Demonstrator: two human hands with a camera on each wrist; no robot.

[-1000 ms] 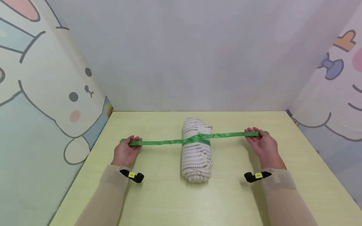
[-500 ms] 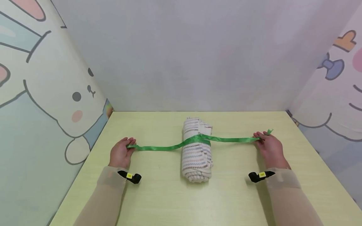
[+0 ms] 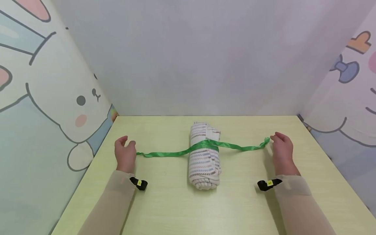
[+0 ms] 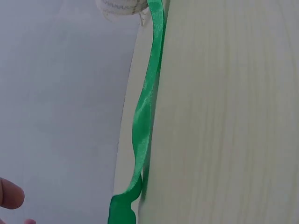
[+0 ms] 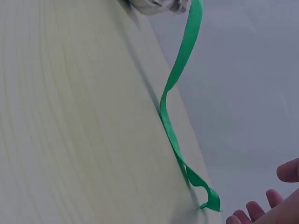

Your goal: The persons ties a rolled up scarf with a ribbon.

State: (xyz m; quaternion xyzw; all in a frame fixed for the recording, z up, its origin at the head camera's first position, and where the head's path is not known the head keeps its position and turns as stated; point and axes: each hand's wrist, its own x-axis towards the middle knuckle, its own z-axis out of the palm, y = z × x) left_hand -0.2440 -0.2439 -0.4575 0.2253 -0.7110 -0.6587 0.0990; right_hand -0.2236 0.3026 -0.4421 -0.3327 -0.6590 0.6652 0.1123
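A rolled striped cloth (image 3: 202,168), like a towel, lies lengthwise on the table. Around its middle goes a green ribbon (image 3: 167,154), crossed or knotted on top, with a tail out to each side. Left of the roll, my left hand (image 3: 125,156) is off the ribbon, thumb and fingers apart beside its tail. In the left wrist view the ribbon (image 4: 142,121) runs free of the fingertip (image 4: 11,194). My right hand (image 3: 282,153) is just beyond the right tail's end. The right wrist view shows that ribbon end (image 5: 213,200) loose, apart from the fingers (image 5: 254,211).
The pale wooden table (image 3: 188,212) reaches back to a plain light wall (image 3: 188,58). Cartoon-printed panels (image 3: 53,107) flank it on both sides. A small black camera (image 3: 138,183) is strapped at each wrist.
Both hands have let go of the ribbon. Its tails, earlier stretched out, have sagged down onto or near the table. The left hand has turned, its fingers raised; the cloth roll has stayed put.
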